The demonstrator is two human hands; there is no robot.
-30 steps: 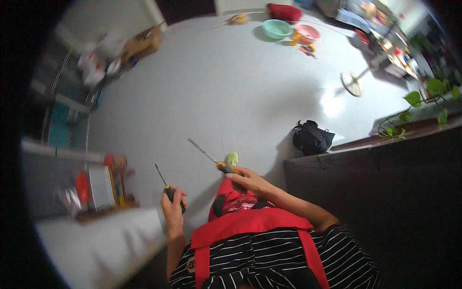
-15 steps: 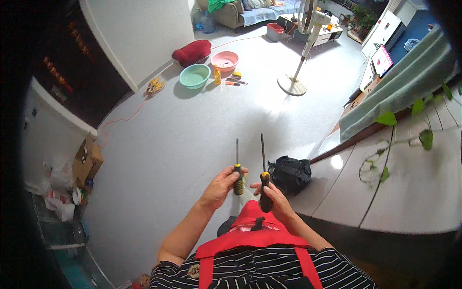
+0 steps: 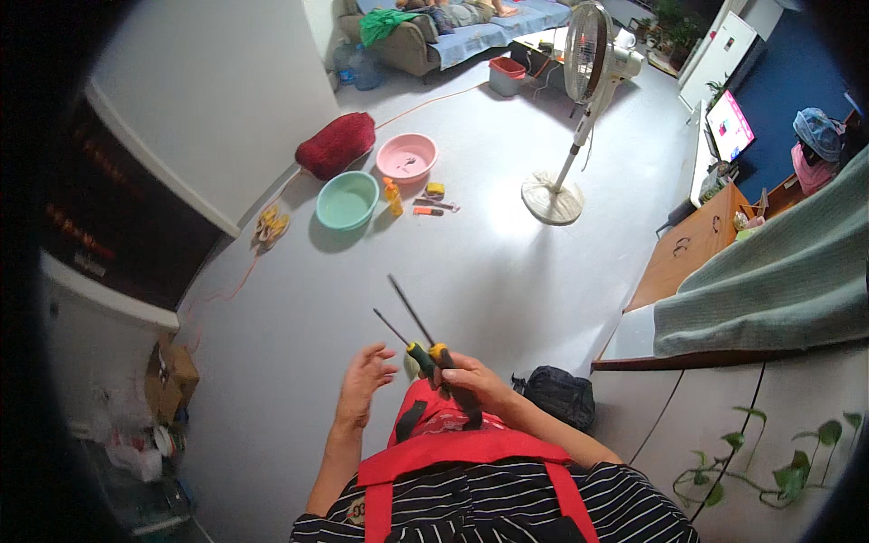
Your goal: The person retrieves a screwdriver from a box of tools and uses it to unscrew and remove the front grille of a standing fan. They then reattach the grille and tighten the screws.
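Two screwdrivers with dark handles and yellow collars are together in my right hand [image 3: 476, 380], in front of my red apron [image 3: 462, 445]. The longer screwdriver [image 3: 438, 352] lies just right of the shorter screwdriver [image 3: 419, 357], and their shafts point away and to the left. Fingers cover part of both handles. Beside them on the left, my left hand [image 3: 364, 376] holds nothing; its fingers are apart and bent slightly toward the handles without touching them.
Ahead on the floor are a green basin [image 3: 323, 210], a pink basin [image 3: 384, 163], an orange bottle [image 3: 394, 199] and small tools [image 3: 430, 212]. A standing fan [image 3: 554, 201] is right of them. A black bag [image 3: 559, 396] lies near my right arm. Someone's legs [image 3: 466, 13] rest on the sofa.
The shorter screwdriver has passed from my left hand to my right, which now holds both. My left hand has let go and moved left. The view has shifted toward the right side of the room.
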